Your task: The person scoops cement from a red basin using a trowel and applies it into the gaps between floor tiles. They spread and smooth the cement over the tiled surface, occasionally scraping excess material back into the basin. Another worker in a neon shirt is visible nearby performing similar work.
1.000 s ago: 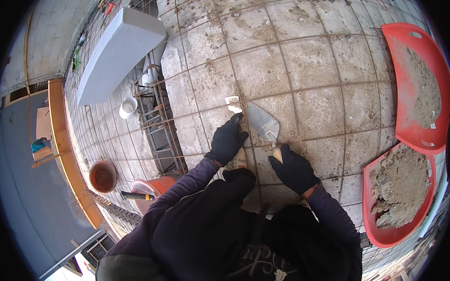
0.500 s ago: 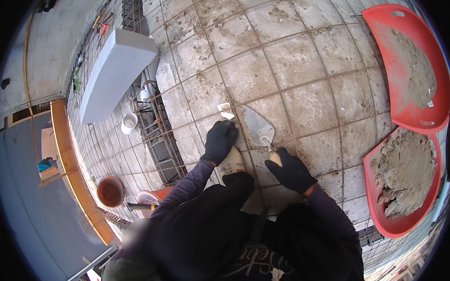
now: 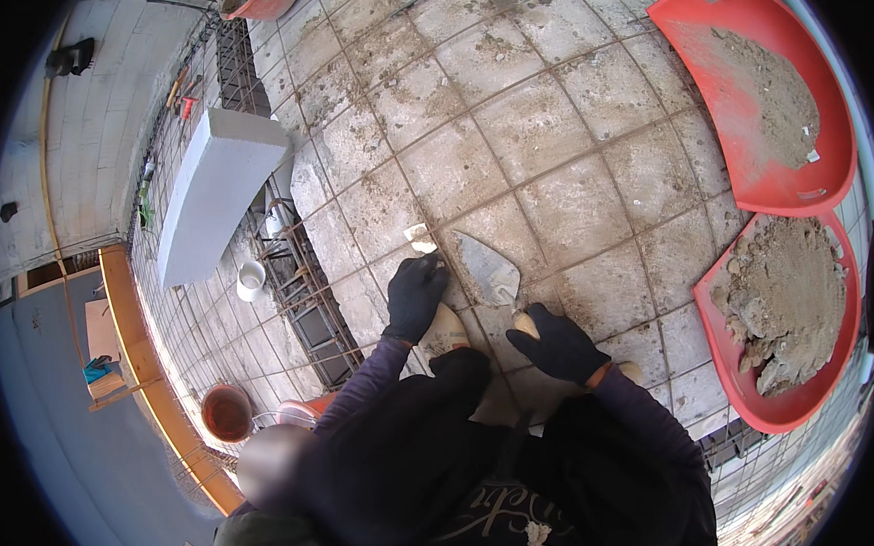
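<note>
My right hand (image 3: 560,345), in a black glove, is closed round the wooden handle (image 3: 527,324) of a pointed trowel. The grey trowel blade (image 3: 489,272) lies low over the floor tiles, its tip facing away from me. My left hand (image 3: 417,296), also in a black glove, has its fingers curled in beside the rebar mesh (image 3: 513,190). Just beyond those fingers is a small white piece (image 3: 420,238). Whether the fingers grip it, or something else, is hidden under the glove. My beige boot (image 3: 445,331) shows between the hands.
Two red tubs with mortar, a farther one (image 3: 827,123) and a nearer one (image 3: 788,420), stand at the right. To the left are a pale grey block (image 3: 209,193), a white cup (image 3: 251,281), a brown bucket (image 3: 227,413) and a rebar-filled trench (image 3: 310,312). A wooden board (image 3: 164,369) edges the far left.
The whole view has shifted, bringing a reddish bucket into sight at the top. Both hands and the trowel keep nearly the same places over the tiles.
</note>
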`<state>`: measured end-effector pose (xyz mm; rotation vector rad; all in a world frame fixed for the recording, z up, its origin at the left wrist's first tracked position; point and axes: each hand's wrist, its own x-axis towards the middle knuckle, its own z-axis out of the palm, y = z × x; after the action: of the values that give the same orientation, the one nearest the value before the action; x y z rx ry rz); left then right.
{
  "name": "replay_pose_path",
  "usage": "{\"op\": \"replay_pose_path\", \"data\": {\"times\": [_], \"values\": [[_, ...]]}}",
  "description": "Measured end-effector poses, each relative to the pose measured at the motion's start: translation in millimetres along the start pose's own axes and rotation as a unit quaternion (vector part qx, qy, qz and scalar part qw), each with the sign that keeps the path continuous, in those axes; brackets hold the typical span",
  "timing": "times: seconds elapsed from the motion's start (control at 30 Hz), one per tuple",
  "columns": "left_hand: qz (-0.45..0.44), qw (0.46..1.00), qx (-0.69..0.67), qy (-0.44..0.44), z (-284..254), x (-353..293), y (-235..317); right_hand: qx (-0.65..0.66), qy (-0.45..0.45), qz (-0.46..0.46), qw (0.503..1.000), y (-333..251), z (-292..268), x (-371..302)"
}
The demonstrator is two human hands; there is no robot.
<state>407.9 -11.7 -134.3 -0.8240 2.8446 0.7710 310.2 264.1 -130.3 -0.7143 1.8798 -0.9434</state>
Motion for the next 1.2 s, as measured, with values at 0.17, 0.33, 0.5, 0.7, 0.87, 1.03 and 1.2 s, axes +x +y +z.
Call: {"op": "replay_pose_path", "data": {"times": [0.17,0.33,0.5,0.7,0.87,1.03,1.2], "values": [[0.079,0.991,-0.105,0.019,-6.9,5.5,54.5,0.065,0.005,0.014,0.998,-8.3,-15.4,-18.5],[0.316,0.947,-0.053,-0.032,4.3,79.7,148.2,0.140,0.107,0.084,0.981,-14.9,-67.5,-52.3],[0.487,0.874,0.002,0.002,7.9,168.7,305.7,0.268,0.261,0.121,0.920,-11.9,-191.8,-80.7],[0.509,0.808,-0.198,0.221,-53.3,208.9,295.1,0.279,0.415,0.110,0.859,-0.1,-293.0,-102.5],[0.245,0.958,-0.122,0.085,-60.2,134.7,118.0,0.222,0.259,0.234,0.910,7.5,-177.0,-105.9],[0.085,0.981,-0.094,-0.148,-7.2,2.3,41.3,-0.099,0.131,0.076,0.984,15.2,-106.4,-89.1],[0.162,0.977,-0.016,-0.140,28.3,-35.7,41.5,-0.224,0.127,-0.081,0.963,8.4,-119.6,-39.4]]}}
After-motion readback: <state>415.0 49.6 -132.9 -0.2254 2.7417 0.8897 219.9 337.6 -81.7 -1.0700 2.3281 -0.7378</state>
